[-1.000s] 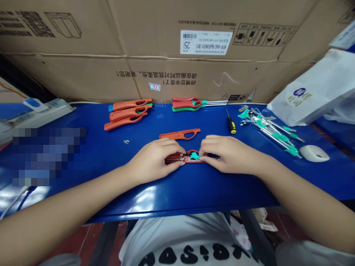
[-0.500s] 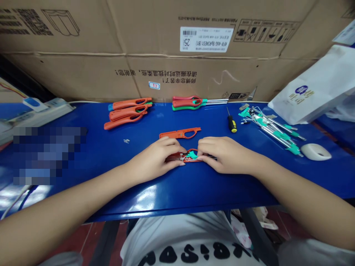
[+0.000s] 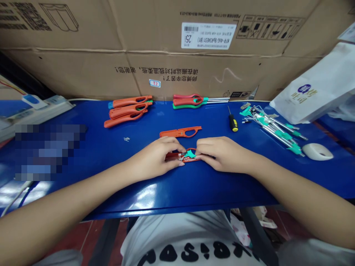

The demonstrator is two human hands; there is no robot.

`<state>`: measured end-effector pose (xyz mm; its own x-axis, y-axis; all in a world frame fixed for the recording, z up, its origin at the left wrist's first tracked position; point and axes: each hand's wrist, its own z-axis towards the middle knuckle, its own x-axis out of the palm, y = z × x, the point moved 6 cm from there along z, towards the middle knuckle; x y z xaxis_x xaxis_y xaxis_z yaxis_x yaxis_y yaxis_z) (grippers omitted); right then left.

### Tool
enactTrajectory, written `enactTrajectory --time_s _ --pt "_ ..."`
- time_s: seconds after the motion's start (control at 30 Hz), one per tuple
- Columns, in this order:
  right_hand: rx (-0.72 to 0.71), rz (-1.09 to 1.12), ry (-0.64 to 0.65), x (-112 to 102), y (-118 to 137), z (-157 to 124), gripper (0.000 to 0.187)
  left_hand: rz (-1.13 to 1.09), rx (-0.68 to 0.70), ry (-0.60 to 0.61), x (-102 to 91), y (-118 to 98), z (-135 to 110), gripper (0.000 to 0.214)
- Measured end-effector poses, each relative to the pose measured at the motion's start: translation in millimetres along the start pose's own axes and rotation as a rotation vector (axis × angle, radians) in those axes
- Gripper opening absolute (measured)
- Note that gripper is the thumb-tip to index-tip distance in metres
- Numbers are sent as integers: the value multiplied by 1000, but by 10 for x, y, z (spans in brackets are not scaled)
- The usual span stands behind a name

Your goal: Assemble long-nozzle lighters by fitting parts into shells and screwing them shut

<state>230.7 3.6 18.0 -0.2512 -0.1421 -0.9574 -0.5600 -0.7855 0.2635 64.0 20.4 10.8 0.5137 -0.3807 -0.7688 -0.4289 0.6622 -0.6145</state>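
Observation:
On the blue table (image 3: 194,184) lies an open orange lighter shell (image 3: 177,156) with a teal trigger piece (image 3: 190,153) and thin wires inside it. My left hand (image 3: 154,159) pinches the shell's left part with curled fingers. My right hand (image 3: 222,153) closes on its right end, where a metal tube is mostly hidden under the fingers. Just behind lies the matching orange half shell (image 3: 181,132).
Orange lighter shells (image 3: 127,111) lie back left, a red and green lighter pair (image 3: 191,102) back centre. A yellow-handled screwdriver (image 3: 232,122), several metal tubes with teal parts (image 3: 273,127), a white oval object (image 3: 317,151) and a white bag (image 3: 313,92) sit right. Cardboard boxes (image 3: 166,48) wall the back.
My right hand has slid a little to the left along the shell, closer to the teal piece. The left hand has stayed put.

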Motion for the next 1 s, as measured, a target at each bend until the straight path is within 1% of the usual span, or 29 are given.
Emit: enactTrajectory --time_s 0.2,0.5,0.83,1.0 --pt "-24 -75 26 1 31 -8 23 -5 -1 -17 -3 9 7 24" --pt "0 -28 -31 -8 8 -15 22 84 -7 11 4 -34 -3 24" --pt "3 31 -55 -16 17 -13 21 87 -13 10 11 -32 1 23" --pt "-14 42 0 -22 37 -29 19 116 -17 -16 18 -90 -25 24"
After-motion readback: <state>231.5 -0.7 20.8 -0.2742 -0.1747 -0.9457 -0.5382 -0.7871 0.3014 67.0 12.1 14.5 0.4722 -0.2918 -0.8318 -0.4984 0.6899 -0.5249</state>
